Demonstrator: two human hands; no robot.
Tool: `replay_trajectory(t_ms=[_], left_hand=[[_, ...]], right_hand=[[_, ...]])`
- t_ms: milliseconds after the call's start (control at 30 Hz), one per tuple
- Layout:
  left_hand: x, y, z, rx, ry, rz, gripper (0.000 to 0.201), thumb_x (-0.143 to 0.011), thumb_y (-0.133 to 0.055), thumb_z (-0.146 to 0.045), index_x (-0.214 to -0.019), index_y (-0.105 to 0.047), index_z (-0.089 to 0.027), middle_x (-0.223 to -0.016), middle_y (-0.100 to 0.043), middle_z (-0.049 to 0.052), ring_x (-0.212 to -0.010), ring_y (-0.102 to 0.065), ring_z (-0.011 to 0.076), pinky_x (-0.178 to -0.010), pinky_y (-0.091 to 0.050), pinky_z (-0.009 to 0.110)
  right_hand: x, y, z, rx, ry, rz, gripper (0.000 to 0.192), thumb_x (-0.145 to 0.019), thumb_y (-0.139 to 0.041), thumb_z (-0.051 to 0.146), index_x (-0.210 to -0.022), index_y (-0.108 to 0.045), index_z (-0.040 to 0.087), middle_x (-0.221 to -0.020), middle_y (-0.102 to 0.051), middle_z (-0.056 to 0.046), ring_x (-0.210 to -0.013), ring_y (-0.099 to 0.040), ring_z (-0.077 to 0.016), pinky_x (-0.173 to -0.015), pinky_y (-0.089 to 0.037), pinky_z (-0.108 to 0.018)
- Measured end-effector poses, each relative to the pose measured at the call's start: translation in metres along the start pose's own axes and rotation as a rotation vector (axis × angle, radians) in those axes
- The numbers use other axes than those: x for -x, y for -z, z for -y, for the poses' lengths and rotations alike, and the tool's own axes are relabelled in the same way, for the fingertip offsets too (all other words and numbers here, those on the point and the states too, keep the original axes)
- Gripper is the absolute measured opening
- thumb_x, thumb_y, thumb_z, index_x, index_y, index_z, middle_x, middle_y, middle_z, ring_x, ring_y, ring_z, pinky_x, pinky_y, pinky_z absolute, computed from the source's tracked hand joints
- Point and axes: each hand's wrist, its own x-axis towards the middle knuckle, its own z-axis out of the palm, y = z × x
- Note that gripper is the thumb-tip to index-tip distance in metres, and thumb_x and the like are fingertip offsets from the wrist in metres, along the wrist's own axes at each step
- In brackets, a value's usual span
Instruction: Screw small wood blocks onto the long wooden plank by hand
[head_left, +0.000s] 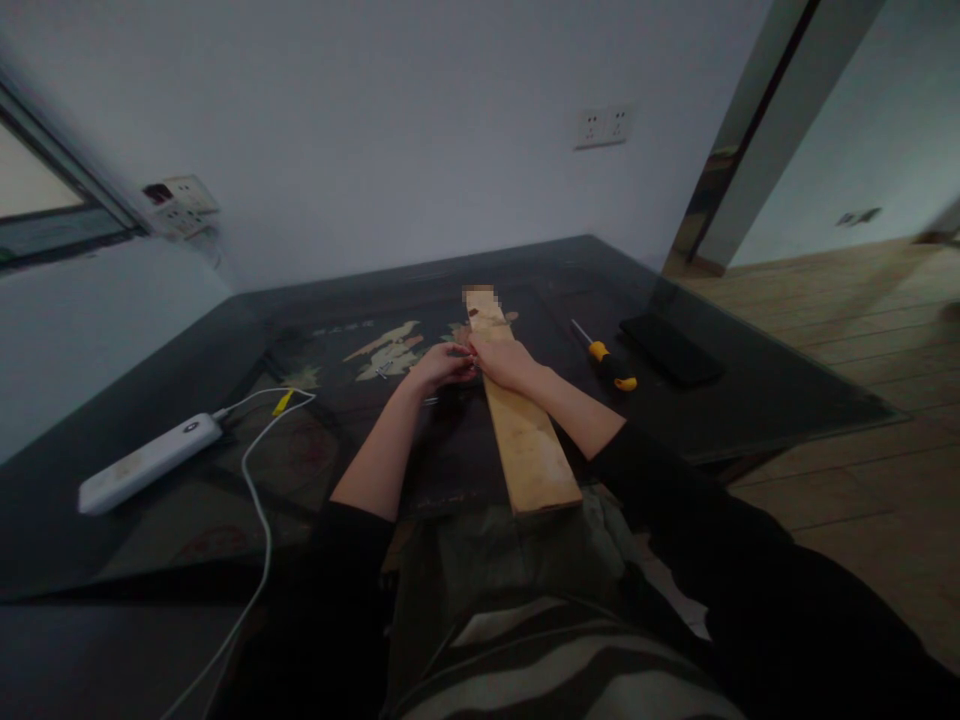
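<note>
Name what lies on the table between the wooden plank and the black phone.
In the head view, a yellow-handled screwdriver lies between the wooden plank and the black phone.

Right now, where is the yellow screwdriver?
The screwdriver lies on the dark table, right of the wooden plank, just left of a flat black phone.

Dim room, soft window light from left, blurred warped edges

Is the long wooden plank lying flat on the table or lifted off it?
Flat: the long pale wooden plank rests on the dark glass table, right hand pressing on it.
</note>
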Motion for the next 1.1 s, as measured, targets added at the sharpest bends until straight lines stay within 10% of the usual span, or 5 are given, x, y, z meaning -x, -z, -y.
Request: replay_trajectory(t_ms=[533,1100], left_hand=[[-0.014,-0.018,0.017,0.017,-0.152,-0.187,0.011,-0.09,-0.056,-0.004,-0.096,-0.057,-0.013,-0.058,-0.059,-0.005,-0.046,-0.056,0.007,-0.059,-0.053,0.022],[-0.012,-0.016,0.016,0.022,-0.125,-0.083,0.013,-0.09,-0.06,-0.009,-0.095,-0.05,-0.017,-0.064,-0.06,-0.004,-0.048,-0.059,0.0075,-0.052,-0.048,0.019]], right_hand=[[-0.001,-0.003,0.003,0.008,0.025,-0.01,0.037,-0.1,-0.041,0.024,-0.135,-0.048,0.015,-0.114,-0.07,-0.016,-0.1,-0.067,-0.0291,-0.081,-0.047,-0.037],[0.002,-0.002,-0.002,-0.056,0.048,0.028,0.033,-0.099,-0.044,0.023,-0.132,-0.047,0.018,-0.119,-0.068,-0.016,-0.106,-0.066,-0.0284,-0.086,-0.046,-0.037]])
